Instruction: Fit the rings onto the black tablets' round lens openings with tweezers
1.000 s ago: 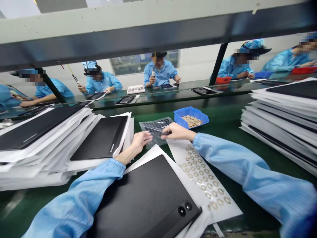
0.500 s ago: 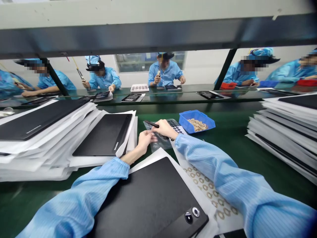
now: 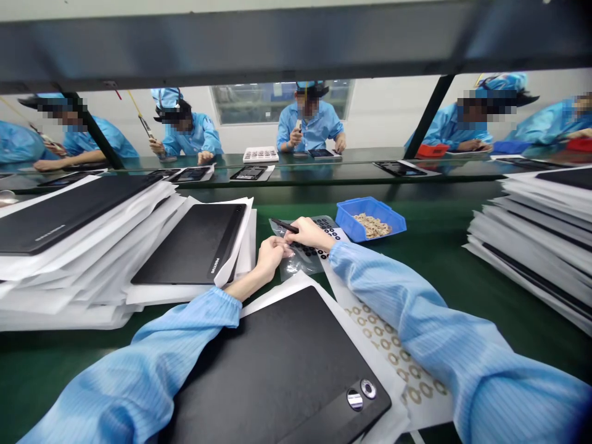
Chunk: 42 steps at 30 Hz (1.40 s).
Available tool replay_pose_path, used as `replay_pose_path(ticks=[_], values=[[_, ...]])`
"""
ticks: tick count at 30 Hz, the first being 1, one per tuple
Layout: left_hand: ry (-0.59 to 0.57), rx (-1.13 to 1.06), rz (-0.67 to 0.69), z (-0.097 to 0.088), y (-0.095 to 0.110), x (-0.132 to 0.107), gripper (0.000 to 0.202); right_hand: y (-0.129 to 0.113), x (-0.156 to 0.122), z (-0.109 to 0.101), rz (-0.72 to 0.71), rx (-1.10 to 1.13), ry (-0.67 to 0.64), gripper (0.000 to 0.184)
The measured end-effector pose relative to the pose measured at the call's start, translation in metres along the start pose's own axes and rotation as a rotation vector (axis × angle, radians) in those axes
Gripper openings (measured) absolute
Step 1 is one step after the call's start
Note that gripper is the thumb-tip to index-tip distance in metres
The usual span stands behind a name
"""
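Observation:
My right hand [image 3: 311,234] is closed around a slim black pen-shaped tool [image 3: 283,226], its exact kind unclear. Under it lies a clear plastic sheet [image 3: 292,266] bearing black ring stickers [image 3: 322,253]. My left hand [image 3: 271,258] is at the sheet's left side with thumb and fingers pinched together, close to my right fingertips; what they grip is too small to make out. Nearest me, a black tablet [image 3: 277,364] with two round camera lenses rests on white paper, partly under my left sleeve. A sheet of tan rings [image 3: 393,351] runs beneath my right forearm.
A blue bin [image 3: 393,223] of small tan pieces stands behind my right hand. Stacks of tablets and paper rise at left [image 3: 87,259] and right [image 3: 531,246], with another tablet [image 3: 194,243] beside the left stack. Several co-workers sit across, beyond a raised ledge [image 3: 324,179].
The view has tipped slightly, so most things sit a little higher in the picture. My left fingers have drawn closer together; my right hand keeps the black tool over the sheet.

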<state>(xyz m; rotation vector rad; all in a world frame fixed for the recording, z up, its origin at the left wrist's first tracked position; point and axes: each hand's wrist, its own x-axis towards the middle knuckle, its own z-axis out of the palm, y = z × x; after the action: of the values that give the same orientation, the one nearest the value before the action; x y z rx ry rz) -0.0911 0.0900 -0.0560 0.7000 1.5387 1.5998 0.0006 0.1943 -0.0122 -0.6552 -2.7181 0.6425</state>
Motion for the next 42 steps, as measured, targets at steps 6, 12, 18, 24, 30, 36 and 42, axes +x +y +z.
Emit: replay_pose_path(ticks=[6, 12, 18, 24, 30, 36, 42], values=[[0.019, 0.056, 0.008, 0.001, 0.002, 0.0, 0.026, 0.0, 0.001, 0.001, 0.068, 0.086, 0.079, 0.027], [0.118, 0.177, 0.108, 0.0, 0.002, -0.001, 0.029, -0.015, -0.013, -0.022, 0.134, 0.326, 0.107, 0.017], [0.219, 0.459, 0.333, -0.011, 0.014, -0.008, 0.056, -0.034, -0.08, -0.046, 0.259, 0.55, -0.036, 0.014], [-0.178, 0.724, 0.586, -0.009, 0.032, -0.073, 0.019, -0.049, -0.195, -0.038, 0.318, 0.63, -0.174, 0.01], [-0.653, 0.909, 0.674, -0.005, 0.019, -0.138, 0.007, -0.065, -0.253, -0.012, 0.459, 0.588, -0.197, 0.009], [-0.676, 0.928, 0.669, -0.001, 0.013, -0.137, 0.009, -0.066, -0.253, -0.007, 0.507, 0.51, -0.145, 0.01], [-0.696, 0.959, 0.658, 0.0, 0.015, -0.139, 0.01, -0.07, -0.252, -0.01, 0.485, 0.428, -0.166, 0.011]])
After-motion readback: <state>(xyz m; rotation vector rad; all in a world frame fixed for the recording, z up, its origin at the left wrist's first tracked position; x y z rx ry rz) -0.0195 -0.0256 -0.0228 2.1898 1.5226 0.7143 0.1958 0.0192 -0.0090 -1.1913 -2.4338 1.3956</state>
